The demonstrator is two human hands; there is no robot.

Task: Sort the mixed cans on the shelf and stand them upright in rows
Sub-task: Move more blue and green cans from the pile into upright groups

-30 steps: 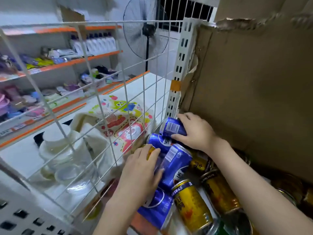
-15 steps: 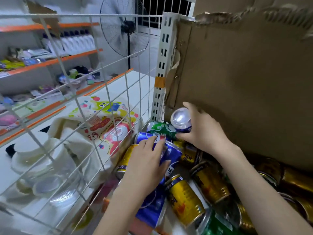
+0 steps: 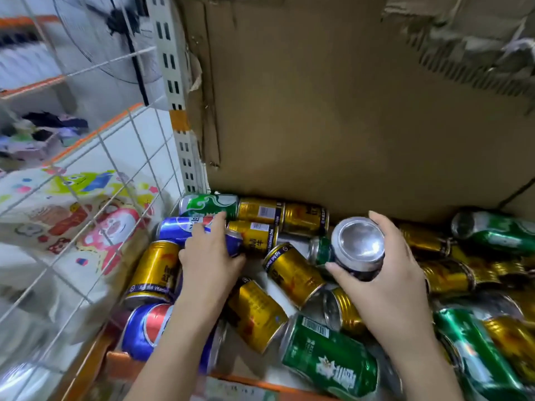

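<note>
Both forearms are extended forward from the shelf's front edge. Left hand [image 3: 208,264] is laid palm-down, fingers curled over a lying blue can [image 3: 185,230]. Right hand [image 3: 385,273] is wrapped around a dark can [image 3: 359,250], thumb and fingers on opposite sides.

A shelf [image 3: 260,369] crowded with cans lying on their sides. A cardboard wall [image 3: 333,117] blocks the back and a wire grid [image 3: 95,180] closes the left side. A small bare patch of shelf shows between the gold cans [image 3: 292,273] near the middle. Open space lies above the cans.
</note>
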